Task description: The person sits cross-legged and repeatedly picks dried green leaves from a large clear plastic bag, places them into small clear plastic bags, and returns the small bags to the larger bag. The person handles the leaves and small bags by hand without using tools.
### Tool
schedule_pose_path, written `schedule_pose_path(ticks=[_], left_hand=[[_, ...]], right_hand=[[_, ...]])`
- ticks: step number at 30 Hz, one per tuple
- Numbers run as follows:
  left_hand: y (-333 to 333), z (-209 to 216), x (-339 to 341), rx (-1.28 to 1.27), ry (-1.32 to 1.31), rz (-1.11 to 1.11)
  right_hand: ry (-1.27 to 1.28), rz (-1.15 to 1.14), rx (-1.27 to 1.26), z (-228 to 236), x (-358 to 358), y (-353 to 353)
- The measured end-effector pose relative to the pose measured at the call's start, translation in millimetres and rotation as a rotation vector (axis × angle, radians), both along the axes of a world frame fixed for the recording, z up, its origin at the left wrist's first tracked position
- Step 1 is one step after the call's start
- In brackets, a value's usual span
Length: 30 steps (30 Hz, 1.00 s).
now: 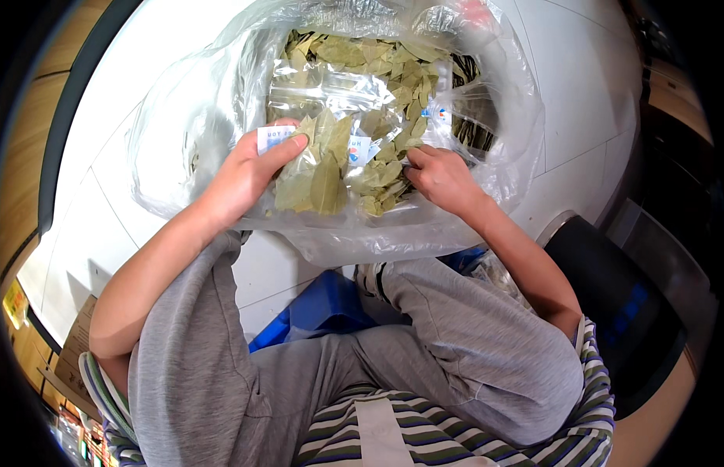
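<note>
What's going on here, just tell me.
A person is handling dried leaves over a large, open, clear plastic bag. Their left hand grips a clear packet with leaves in it. Their right hand is down at the loose leaves, fingers curled; whether it grips any can't be made out. More leaves lie inside the large bag.

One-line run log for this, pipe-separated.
left hand: holds clear leaf packet | right hand: curled at loose leaves, hold unclear | around: large translucent bag, open
</note>
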<state>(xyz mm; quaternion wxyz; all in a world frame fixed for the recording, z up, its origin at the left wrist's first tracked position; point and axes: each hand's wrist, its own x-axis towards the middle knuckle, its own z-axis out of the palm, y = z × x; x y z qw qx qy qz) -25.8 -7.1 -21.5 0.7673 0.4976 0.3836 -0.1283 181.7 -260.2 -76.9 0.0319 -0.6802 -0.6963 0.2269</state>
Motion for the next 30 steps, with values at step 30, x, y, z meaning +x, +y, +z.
schedule_pose_path(ticks=[30], left_hand=[[19.0,5.6,-7.1,0.055,0.021,-0.072]], right_hand=[[1.309,-0.662,-0.431,25.5,18.7,33.8]])
